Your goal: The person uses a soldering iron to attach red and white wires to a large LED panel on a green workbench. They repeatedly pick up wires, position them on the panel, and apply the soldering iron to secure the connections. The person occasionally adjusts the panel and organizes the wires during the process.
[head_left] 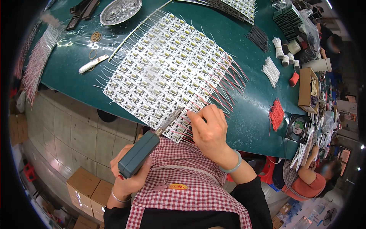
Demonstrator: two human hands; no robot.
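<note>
My left hand (131, 186) is wrapped round the dark teal body of a soldering gun (139, 154). Its metal tip rests over the near right part of a white panel of small circuit boards (160, 68), which carry rows of yellowish components. Close to that tip, my right hand (209, 126) is closed in a pinch on a thin red wire (187, 112). Red, white and dark wires (232, 76) stick out along the panel's right edge. Thin pale wires fringe its left side, beside a long pale strip (139, 30).
A metal dish (120, 11) stands at the back left, near a white stick (93, 64). Bundles of red wires (276, 114), white wires (271, 71) and black wires (259, 38) lie to the right. A fan (298, 128) and cardboard box (307, 89) line the right edge; another person (310, 177) sits beyond.
</note>
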